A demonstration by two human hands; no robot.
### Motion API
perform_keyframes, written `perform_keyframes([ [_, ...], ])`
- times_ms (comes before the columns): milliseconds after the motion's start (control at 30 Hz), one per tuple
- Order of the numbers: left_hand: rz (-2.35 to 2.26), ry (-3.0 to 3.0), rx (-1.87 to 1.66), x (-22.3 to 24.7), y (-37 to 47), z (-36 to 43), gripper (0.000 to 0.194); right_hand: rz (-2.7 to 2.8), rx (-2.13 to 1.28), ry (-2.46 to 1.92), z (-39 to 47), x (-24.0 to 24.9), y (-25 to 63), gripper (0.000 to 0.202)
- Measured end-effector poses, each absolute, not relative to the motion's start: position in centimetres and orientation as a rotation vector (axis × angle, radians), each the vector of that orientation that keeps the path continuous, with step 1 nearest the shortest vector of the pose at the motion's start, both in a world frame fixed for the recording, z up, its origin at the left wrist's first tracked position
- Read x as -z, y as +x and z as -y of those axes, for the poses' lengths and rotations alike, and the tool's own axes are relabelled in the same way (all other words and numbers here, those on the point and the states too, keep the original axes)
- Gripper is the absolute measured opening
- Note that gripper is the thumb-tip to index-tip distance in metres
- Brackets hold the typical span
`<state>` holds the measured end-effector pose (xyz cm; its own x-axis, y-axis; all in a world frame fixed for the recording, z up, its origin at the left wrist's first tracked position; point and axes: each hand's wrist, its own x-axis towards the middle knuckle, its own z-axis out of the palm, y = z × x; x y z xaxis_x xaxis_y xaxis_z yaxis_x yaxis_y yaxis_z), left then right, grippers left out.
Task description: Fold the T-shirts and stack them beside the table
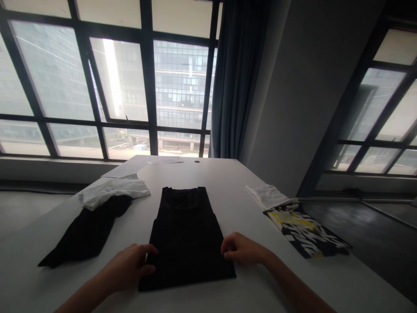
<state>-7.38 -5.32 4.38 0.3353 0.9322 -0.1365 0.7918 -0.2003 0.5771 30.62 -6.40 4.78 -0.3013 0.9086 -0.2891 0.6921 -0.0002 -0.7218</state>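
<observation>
A black T-shirt (pixel 187 234), folded into a long rectangle, lies on the white table (pixel 221 174) with its neckline at the far end. My left hand (pixel 128 266) rests at its near left edge, index finger and thumb apart on the cloth. At the opposite edge, my right hand (pixel 243 250) is closed, with the thumb and curled index finger together at the side of the T-shirt. The remaining fingers of both hands are partly hidden.
On the left lie a rumpled black garment (pixel 89 230) and a white garment (pixel 115 191). A folded white cloth (pixel 270 195) and a black, white and yellow patterned garment (pixel 304 228) lie near the right edge. Paper sheets (pixel 125 168) are at the far left.
</observation>
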Motion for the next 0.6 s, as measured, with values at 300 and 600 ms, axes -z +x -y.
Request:
perform_keyframes([
  [300, -1.171, 2.392, -0.284, -4.5, -10.6, 3.2, 0.042, 2.305, -0.463, -1.566, 6.9, -5.6, 31.6, 0.058],
  [600, -1.013, 2.640, -0.432, -2.7, -9.0, 1.9, 0.027, 2.413, -0.105, -1.369, 4.9, -2.6, 30.4, 0.035],
])
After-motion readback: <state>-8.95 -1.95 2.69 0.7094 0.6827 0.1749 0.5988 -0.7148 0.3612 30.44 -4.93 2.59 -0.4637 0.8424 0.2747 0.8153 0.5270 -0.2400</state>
